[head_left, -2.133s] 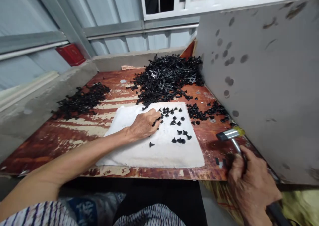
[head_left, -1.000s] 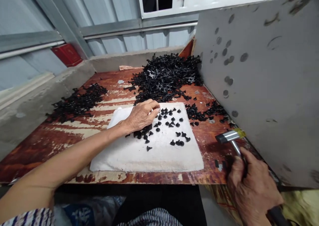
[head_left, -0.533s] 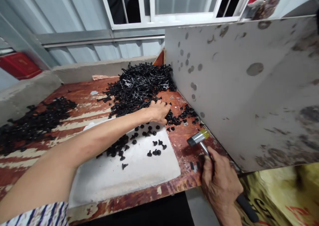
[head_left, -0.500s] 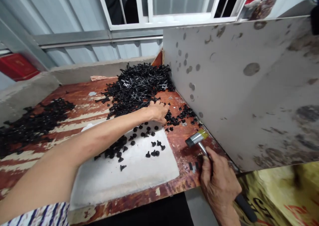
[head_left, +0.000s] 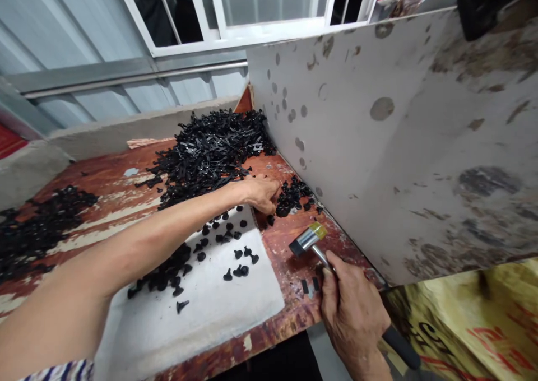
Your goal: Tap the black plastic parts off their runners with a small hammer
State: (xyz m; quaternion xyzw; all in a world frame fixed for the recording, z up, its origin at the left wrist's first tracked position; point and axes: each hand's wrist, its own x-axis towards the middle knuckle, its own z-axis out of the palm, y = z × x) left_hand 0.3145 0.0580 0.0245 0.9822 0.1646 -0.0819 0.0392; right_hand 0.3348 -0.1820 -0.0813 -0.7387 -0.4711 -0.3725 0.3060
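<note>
My left hand (head_left: 264,193) reaches across to a small heap of black mushroom-shaped rubber pieces (head_left: 292,195) by the upright board. Its fingers are bent and close together against the heap's left side; their tips are partly hidden, so what they hold cannot be made out. My right hand (head_left: 355,305) grips a small two-faced mallet (head_left: 308,239) by its handle. The mallet's metal head, with one black and one yellow face, is held low over the tabletop. More loose black pieces (head_left: 241,270) lie on the white sheet (head_left: 227,325), some beneath my left forearm.
A large pile of joined black pieces (head_left: 210,151) lies at the back, and another dark pile (head_left: 37,230) at the left. The stained upright board (head_left: 344,140) bounds the right side. Two small dark strips (head_left: 310,286) lie near the front edge. A yellow sack (head_left: 474,325) is at lower right.
The view has swung right. Against the table, my left hand has moved a little right, and the small heap is more compact and farther from the sheet. My right hand keeps the mallet.
</note>
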